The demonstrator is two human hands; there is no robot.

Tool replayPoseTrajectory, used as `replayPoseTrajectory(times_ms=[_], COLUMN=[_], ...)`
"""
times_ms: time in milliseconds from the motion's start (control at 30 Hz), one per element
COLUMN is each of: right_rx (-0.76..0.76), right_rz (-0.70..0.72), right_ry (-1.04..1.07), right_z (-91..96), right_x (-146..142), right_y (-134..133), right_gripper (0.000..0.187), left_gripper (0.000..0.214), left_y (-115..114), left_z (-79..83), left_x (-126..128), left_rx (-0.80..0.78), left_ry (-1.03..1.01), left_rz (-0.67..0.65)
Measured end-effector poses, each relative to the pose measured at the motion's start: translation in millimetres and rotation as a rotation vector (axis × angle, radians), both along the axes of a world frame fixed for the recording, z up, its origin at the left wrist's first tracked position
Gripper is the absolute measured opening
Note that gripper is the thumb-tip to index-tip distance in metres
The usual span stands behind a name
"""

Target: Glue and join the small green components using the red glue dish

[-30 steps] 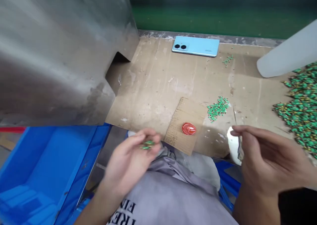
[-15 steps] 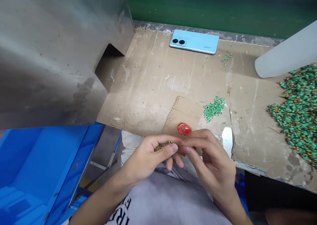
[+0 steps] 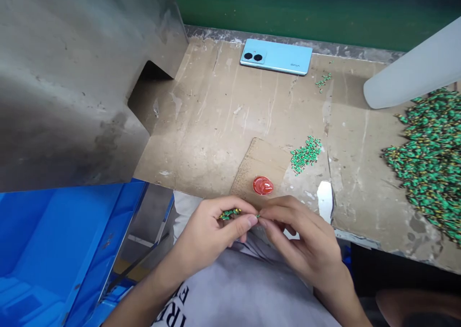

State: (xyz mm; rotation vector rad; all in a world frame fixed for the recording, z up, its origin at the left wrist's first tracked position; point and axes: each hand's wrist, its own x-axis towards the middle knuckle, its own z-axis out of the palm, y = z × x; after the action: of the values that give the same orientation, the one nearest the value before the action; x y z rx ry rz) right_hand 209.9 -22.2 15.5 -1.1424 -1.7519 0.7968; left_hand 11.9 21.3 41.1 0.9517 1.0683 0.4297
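Observation:
My left hand (image 3: 212,231) is cupped over my lap and holds a few small green parts (image 3: 229,214) between fingers and palm. My right hand (image 3: 298,243) meets it from the right, its thumb and forefinger pinched on one tiny green part (image 3: 258,216) at the left thumb tip. Both hands hover just in front of the table's near edge. A small red cap (image 3: 262,185) lies on a cardboard scrap (image 3: 259,166) just beyond them.
A small heap of green parts (image 3: 306,153) lies on the worn cardboard top (image 3: 234,120); a big pile (image 3: 428,159) lies at right. A light blue phone (image 3: 276,57) rests at the back. A metal housing (image 3: 72,77) stands left, a blue crate (image 3: 61,250) below it, a white tube (image 3: 414,72) at right.
My right hand came in from the right side of the table to meet my left hand, and now pinches a part at its fingertips. The view shifted slightly right and down.

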Motion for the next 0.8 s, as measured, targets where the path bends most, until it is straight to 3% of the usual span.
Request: replayPoseTrajectory(times_ms=[200, 800], right_rx=[0.066, 0.131], right_rz=[0.087, 0.060], right_ry=[-0.131, -0.198], right_z=[-1.4, -2.8], right_x=[5.7, 3.0], right_y=[4.1, 0.4], right_gripper=[0.020, 0.009], left_gripper=[0.019, 0.025], left_y=[-0.2, -3.3], left_z=[-2.6, -10.6], left_x=[-3.9, -4.9], left_rx=[0.020, 0.115], left_ry=[0.003, -0.024], left_rz=[-0.085, -0.142])
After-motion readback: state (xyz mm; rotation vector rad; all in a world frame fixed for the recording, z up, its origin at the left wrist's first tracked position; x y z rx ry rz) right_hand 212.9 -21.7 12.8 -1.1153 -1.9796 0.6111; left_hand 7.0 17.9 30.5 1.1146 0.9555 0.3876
